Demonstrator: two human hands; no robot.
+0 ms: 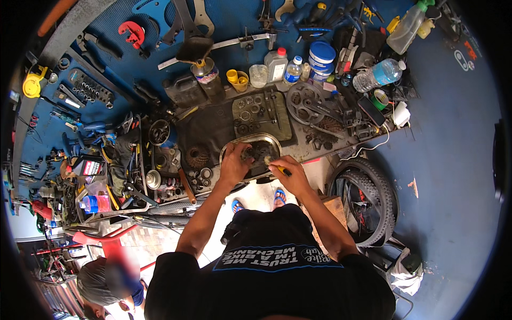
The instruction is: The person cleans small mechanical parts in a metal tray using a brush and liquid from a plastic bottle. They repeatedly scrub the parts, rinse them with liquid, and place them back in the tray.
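Observation:
My left hand (234, 162) is over the left side of a metal tray (278, 146) with dark, wet-looking contents. Its fingers are closed around a small, dirty round metal part (247, 153), whose exact kind I cannot make out. From the right, my right hand (290, 173) grips a brush (286, 172) by its yellow and black handle. The brush's pale tip (268, 159) points at the part, close to it above the tray; whether they touch is unclear.
Behind the tray, a green mat (261, 109) bears rings and small parts. A crankset (305, 104) lies right of it, a cassette (198, 156) to the left. Bottles (277, 64) line the back. Tyres (373, 200) stand at right. Another person (101, 282) is at lower left.

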